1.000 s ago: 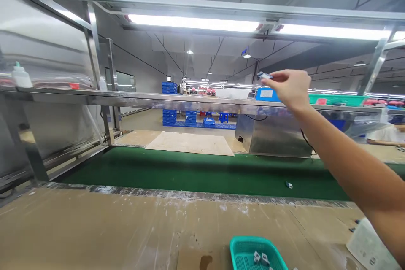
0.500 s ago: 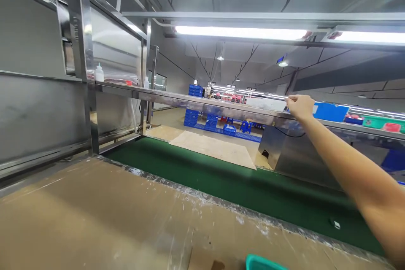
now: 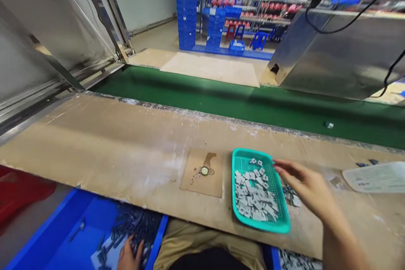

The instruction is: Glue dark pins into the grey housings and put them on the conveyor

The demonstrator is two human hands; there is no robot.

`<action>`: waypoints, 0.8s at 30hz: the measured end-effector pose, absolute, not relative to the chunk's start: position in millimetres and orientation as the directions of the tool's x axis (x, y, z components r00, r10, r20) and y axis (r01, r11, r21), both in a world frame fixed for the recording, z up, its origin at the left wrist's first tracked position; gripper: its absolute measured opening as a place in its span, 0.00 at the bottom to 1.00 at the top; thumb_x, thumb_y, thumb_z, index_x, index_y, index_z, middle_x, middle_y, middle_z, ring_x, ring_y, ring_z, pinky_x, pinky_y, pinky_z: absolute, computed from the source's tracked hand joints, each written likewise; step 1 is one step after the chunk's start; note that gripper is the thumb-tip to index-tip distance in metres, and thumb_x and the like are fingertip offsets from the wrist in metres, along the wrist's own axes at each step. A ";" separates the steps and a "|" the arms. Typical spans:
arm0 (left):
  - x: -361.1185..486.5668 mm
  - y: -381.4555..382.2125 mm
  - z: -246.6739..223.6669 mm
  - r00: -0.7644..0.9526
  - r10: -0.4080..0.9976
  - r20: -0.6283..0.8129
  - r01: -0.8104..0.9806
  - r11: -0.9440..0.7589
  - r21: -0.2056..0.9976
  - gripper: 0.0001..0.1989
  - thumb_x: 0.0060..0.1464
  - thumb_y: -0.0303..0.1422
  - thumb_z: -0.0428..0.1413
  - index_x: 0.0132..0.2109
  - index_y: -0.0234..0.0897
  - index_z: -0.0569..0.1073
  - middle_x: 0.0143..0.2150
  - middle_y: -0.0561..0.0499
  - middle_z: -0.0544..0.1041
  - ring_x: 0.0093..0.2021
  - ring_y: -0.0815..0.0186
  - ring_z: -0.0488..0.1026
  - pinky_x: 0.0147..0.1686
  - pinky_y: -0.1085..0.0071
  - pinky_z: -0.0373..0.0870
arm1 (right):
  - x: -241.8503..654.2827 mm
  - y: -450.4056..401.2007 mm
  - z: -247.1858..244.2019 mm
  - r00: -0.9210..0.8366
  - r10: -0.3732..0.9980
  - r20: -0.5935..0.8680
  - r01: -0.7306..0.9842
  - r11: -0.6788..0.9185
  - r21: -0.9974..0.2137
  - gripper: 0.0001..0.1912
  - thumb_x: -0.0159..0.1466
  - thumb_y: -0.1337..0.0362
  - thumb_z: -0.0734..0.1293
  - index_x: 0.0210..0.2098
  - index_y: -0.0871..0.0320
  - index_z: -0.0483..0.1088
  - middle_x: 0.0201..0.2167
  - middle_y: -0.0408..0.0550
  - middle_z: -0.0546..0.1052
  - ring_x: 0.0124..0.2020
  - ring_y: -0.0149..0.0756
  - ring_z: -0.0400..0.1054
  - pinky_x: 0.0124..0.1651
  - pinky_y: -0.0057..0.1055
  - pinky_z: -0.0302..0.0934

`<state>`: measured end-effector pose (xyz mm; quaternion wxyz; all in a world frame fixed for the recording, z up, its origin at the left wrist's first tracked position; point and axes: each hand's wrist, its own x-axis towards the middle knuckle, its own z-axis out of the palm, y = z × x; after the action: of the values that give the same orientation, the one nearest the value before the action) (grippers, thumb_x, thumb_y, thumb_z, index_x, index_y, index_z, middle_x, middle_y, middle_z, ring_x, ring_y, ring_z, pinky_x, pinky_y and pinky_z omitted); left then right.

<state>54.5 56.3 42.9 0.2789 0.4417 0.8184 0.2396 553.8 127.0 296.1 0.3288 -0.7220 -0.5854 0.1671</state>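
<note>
At the far left, below the table edge, a red plastic bin shows in part, and beside it sits a blue plastic crate with a heap of small dark grey parts in its right end. The left hand rests palm down on that heap, fingers spread and flat on the parts; whether it holds any of them cannot be told.

Above the crate runs the worn brown board table, streaked with white dust. Near its middle lies a square of brown cardboard carrying a small round metal ring beside a dark stain. Just right of the cardboard stands a shallow teal plastic mesh basket, holding a pile of small light grey plastic pieces.

The right hand hovers over the basket's right rim, fingers loosely spread and pointing left toward the pile, its grip wide and holding nothing visible. More grey pieces lie loose on the table under that hand. Further right lies a white printed sheet. Behind the table runs a green conveyor belt, with one small grey piece on it at the right.
</note>
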 end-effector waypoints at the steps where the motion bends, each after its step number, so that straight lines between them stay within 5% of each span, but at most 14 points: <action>1: 55.0 55.6 43.4 -0.435 0.861 -0.263 0.607 0.496 0.621 0.26 0.37 0.54 0.50 0.38 0.39 0.66 0.34 0.42 0.73 0.40 0.43 0.73 0.44 0.49 0.69 | 551.7 125.9 278.0 0.211 0.974 0.080 0.748 -0.108 -0.654 0.18 0.60 0.53 0.63 0.43 0.57 0.75 0.40 0.51 0.79 0.37 0.45 0.75 0.40 0.39 0.68; 5: 62.9 62.9 53.7 -0.378 0.905 -0.195 0.740 0.422 0.524 0.23 0.43 0.49 0.46 0.40 0.37 0.67 0.38 0.39 0.71 0.42 0.44 0.71 0.45 0.48 0.67 | 541.7 135.7 234.3 0.066 0.998 0.015 0.811 -0.045 -0.584 0.18 0.61 0.59 0.60 0.47 0.58 0.73 0.43 0.53 0.78 0.38 0.46 0.73 0.43 0.44 0.67; 9: 69.1 70.9 59.1 -0.372 0.898 -0.234 0.689 0.436 0.579 0.20 0.43 0.45 0.46 0.40 0.37 0.67 0.39 0.39 0.71 0.37 0.50 0.72 0.43 0.52 0.68 | 537.4 153.6 222.3 -0.030 0.999 0.036 0.870 0.044 -0.491 0.15 0.60 0.64 0.62 0.45 0.58 0.74 0.43 0.54 0.77 0.46 0.48 0.70 0.50 0.45 0.63; 16: 70.7 77.7 59.3 -0.409 0.874 -0.262 0.629 0.478 0.613 0.21 0.38 0.50 0.52 0.33 0.38 0.69 0.37 0.40 0.72 0.41 0.47 0.71 0.46 0.52 0.66 | 539.6 169.0 222.6 -0.126 0.989 -0.079 0.900 0.080 -0.429 0.08 0.57 0.66 0.65 0.36 0.58 0.73 0.38 0.53 0.77 0.43 0.49 0.69 0.50 0.47 0.60; 21: 78.9 80.6 68.0 -0.474 0.849 -0.232 0.540 0.489 0.685 0.16 0.36 0.47 0.55 0.28 0.39 0.72 0.35 0.42 0.71 0.44 0.45 0.69 0.52 0.49 0.60 | 536.5 164.3 228.6 -0.058 0.991 -0.117 0.879 -0.004 -0.476 0.07 0.58 0.61 0.64 0.33 0.56 0.71 0.32 0.51 0.76 0.39 0.48 0.69 0.40 0.41 0.64; 24: 83.4 80.4 72.2 -0.539 0.804 -0.252 0.415 0.513 0.751 0.15 0.32 0.44 0.60 0.26 0.39 0.72 0.33 0.43 0.72 0.47 0.44 0.67 0.56 0.47 0.56 | 534.1 156.3 230.8 0.038 0.997 -0.072 0.818 -0.073 -0.571 0.14 0.57 0.56 0.64 0.40 0.57 0.73 0.31 0.51 0.76 0.37 0.48 0.71 0.40 0.42 0.65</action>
<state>83.4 80.4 72.2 0.3019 0.3735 0.8157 0.3224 534.1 156.3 230.8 0.1923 -0.6944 -0.6533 0.2325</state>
